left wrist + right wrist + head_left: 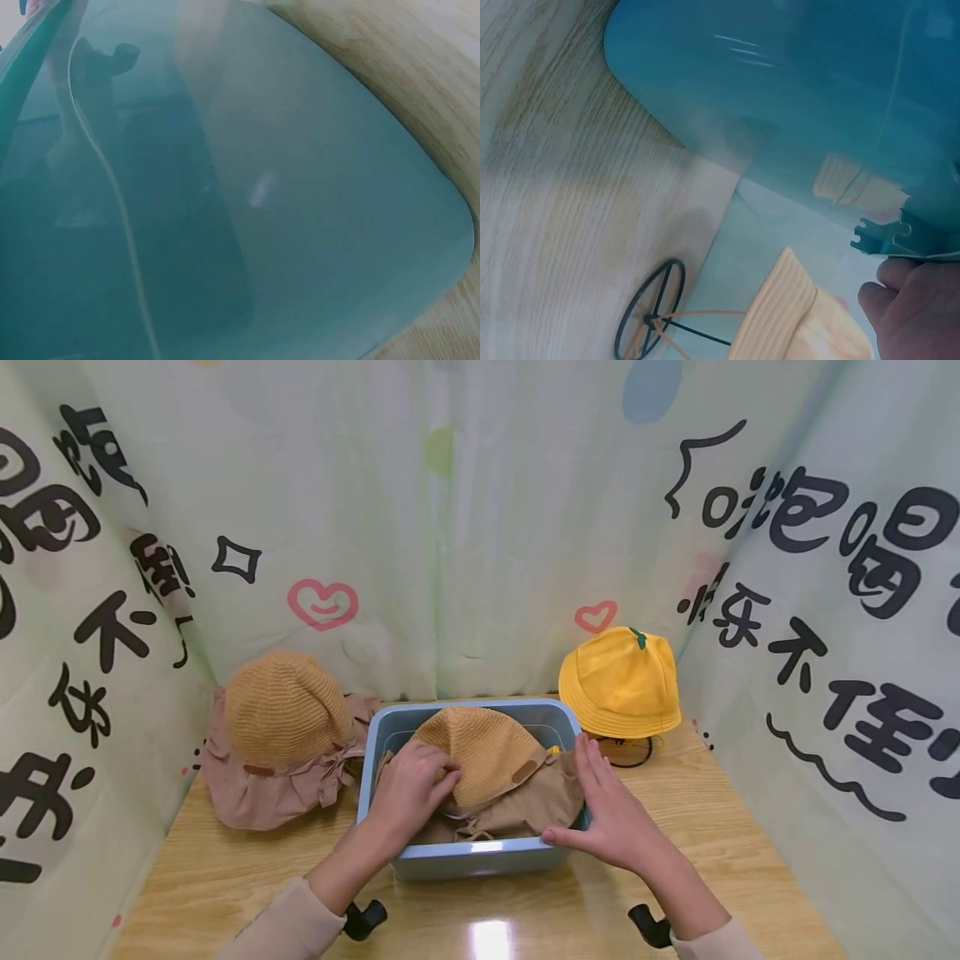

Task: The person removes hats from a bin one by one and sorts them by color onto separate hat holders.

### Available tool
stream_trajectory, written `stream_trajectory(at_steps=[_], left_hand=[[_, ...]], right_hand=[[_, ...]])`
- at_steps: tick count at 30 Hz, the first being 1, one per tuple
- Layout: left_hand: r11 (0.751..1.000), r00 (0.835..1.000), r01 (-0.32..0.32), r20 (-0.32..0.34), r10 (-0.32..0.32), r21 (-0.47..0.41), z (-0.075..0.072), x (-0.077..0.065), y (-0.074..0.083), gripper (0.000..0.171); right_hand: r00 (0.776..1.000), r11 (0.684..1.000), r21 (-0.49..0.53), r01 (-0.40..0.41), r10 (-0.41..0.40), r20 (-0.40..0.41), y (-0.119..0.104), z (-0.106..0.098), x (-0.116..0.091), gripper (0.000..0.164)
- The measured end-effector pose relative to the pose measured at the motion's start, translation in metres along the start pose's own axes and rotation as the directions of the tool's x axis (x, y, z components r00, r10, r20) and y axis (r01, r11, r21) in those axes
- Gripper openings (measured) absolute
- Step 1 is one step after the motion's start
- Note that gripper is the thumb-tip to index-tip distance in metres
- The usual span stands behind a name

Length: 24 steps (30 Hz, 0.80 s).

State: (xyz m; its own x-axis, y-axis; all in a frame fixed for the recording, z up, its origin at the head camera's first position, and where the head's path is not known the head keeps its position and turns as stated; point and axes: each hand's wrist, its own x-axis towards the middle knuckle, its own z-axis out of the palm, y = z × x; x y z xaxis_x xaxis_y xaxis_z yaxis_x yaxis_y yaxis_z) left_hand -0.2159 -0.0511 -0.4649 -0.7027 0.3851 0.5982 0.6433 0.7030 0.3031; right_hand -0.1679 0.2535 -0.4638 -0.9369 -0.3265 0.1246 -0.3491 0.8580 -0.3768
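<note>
A tan sun hat (480, 747) with a knitted crown and a brown cloth brim lies in a blue plastic tub (487, 860). My left hand (411, 789) reaches over the tub's left side and pinches the hat's crown between curled fingers and thumb; some fingertips are hidden. My right hand (611, 814) lies along the tub's right rim, fingers straight and thumb out over the front right corner. In the right wrist view, part of the right hand (922, 307) shows by the tub's edge. The left wrist view shows only the tub's outer wall (322, 172) and tabletop.
Left of the tub, a tan and pink sun hat (288, 718) sits on the wooden table (247, 885). A yellow bucket hat (618, 681) rests on a black wire stand (626, 752) at the back right. Printed curtains (487, 527) enclose the table's back and sides.
</note>
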Motion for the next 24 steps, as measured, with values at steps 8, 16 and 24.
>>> stream_trajectory(at_steps=[8,16,24], left_hand=[[0.883,0.953,0.301,0.084,-0.29,-0.36,-0.005,0.002,-0.004,0.042],[0.691,0.884,0.434,0.123,-0.452,-0.578,-0.016,0.007,-0.001,0.019],[0.736,0.931,0.255,-0.045,-0.362,-0.627,-0.031,0.018,0.012,0.014]], right_hand=[[1.0,1.0,0.004,-0.012,0.012,-0.005,0.001,0.0,-0.001,0.132],[1.0,1.0,0.018,-0.021,0.021,-0.008,0.002,0.002,-0.004,0.132],[1.0,1.0,0.026,0.0,0.0,-0.017,0.003,0.003,-0.001,0.129]])
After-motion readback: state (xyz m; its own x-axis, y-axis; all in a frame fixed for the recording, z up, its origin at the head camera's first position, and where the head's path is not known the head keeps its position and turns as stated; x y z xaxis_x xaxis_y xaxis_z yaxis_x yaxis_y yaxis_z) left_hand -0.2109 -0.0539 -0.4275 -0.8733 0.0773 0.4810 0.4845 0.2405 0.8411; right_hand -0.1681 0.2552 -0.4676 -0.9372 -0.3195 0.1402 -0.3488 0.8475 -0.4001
